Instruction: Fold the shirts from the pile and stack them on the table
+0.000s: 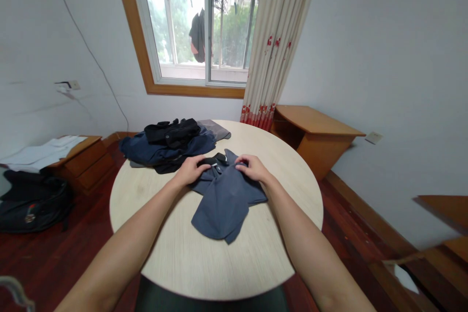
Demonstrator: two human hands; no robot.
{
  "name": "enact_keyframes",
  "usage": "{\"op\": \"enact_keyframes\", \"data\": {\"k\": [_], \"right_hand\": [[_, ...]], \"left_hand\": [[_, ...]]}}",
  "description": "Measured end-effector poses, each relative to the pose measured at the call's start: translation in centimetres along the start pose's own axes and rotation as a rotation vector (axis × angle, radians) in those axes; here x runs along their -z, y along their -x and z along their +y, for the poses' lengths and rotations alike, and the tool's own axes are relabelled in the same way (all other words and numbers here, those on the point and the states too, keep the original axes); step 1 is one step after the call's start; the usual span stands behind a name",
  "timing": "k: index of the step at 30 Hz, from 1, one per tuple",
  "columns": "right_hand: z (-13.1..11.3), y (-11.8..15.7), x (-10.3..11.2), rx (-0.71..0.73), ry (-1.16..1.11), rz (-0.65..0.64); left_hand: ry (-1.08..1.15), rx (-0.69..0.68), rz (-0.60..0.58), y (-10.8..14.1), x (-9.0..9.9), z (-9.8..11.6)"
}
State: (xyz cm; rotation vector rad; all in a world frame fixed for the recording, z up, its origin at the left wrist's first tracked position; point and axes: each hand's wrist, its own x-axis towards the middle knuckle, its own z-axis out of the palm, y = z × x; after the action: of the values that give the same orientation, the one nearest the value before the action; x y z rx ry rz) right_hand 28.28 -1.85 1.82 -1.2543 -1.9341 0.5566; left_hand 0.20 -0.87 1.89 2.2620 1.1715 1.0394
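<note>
A dark grey-blue garment (223,200), which looks like a collared shirt, lies bunched on the round pale wooden table (164,243). One part of it spreads toward me. Its black inner collar band and a small button show near the top. My left hand (192,170) grips the collar's left side, thumb and fingers closed on the cloth. At the upper right, my right hand (252,167) pinches the cloth between thumb and fingers. The fingertips of both hands are partly hidden by the fabric.
Behind my left hand, a pile of dark clothes (168,144) covers the table's back left. A wooden desk (318,126) stands beyond the right edge, below a curtain (278,34). On the floor at far left sits a black bag (32,202) beside a low drawer cabinet (87,163).
</note>
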Motion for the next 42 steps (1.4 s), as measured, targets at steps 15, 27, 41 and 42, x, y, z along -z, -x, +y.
{"op": "enact_keyframes", "data": {"k": [15,27,41,42], "right_hand": [[6.3,-1.0,3.4,-0.226,-0.188,0.964],[5.8,-0.3,-1.3,-0.242,0.498,0.275],[2.2,-0.1,3.8,0.016,0.078,0.953],[1.9,-0.1,3.8,0.043,0.098,0.938]], "left_hand": [[0.138,0.120,0.738,-0.6,2.7,-2.2],[0.083,0.039,0.868,-0.5,2.5,-0.5],[0.094,0.021,1.059,-0.9,5.0,-0.8],[0.080,0.032,1.036,-0.8,4.9,-0.8]]}}
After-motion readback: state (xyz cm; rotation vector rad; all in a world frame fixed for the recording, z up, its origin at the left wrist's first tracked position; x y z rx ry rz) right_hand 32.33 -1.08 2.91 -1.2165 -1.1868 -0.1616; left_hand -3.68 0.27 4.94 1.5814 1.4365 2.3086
